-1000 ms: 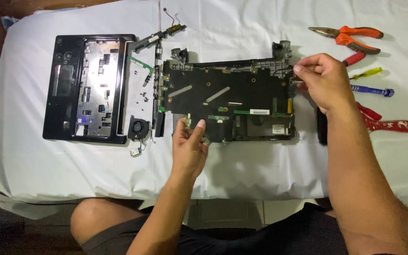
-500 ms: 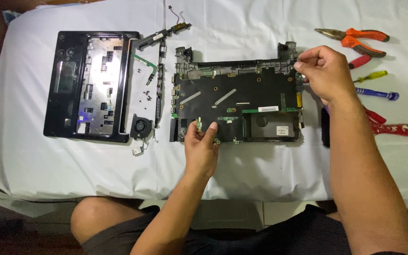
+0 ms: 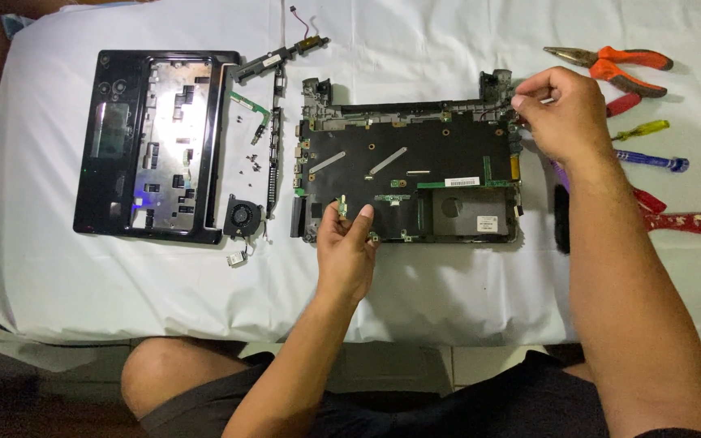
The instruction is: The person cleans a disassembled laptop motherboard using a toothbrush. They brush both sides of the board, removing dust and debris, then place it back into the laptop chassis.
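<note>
- White cloth covers the desk (image 3: 415, 276) from edge to edge, and everything I see lies on it.
- My largest piece is the black opened laptop base with its dark circuit board (image 3: 411, 170), lying flat at the middle, hinge posts at its far corners.
- Left of it, well apart, lies the black laptop top frame with a bare metal plate (image 3: 156, 146).
- Between the two lie a small round black cooling fan (image 3: 242, 216), a thin black strip standing lengthwise (image 3: 274, 138) and a scatter of tiny dark screws (image 3: 250, 158).
- At the right edge lie orange-handled pliers (image 3: 610, 61) and, nearer me, a red-handled tool (image 3: 687, 221), with a yellow-handled screwdriver (image 3: 641, 130) and a blue-handled screwdriver (image 3: 651, 160) between them.
- My left hand (image 3: 346, 247) is at the base's near edge, its grip pressed together, pinching a small green part at the board.
- My right hand (image 3: 557, 113) is at the base's far right corner, beside the hinge post, fingertips pinched; I cannot tell what they hold.
</note>
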